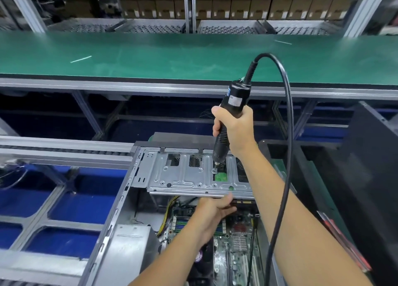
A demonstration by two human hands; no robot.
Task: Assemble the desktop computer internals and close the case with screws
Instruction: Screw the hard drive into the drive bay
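Observation:
An open desktop case (120, 201) lies flat in front of me, its motherboard (237, 242) exposed at the bottom. A silver metal drive cage (183, 178) spans the far end of the case. My right hand (234, 130) grips a black electric screwdriver (233, 101) upright, its bit touching the cage beside a green circuit board (221, 176) seen through a cut-out. My left hand (213, 212) reaches under the near edge of the cage, thumb against that edge. The fingers are hidden beneath the metal.
The screwdriver's black cable (287, 134) loops up and down past my right forearm. A green conveyor belt (150, 55) runs across behind. A black case panel (366, 156) stands at the right. Blue bins (71, 203) sit below the rail frame on the left.

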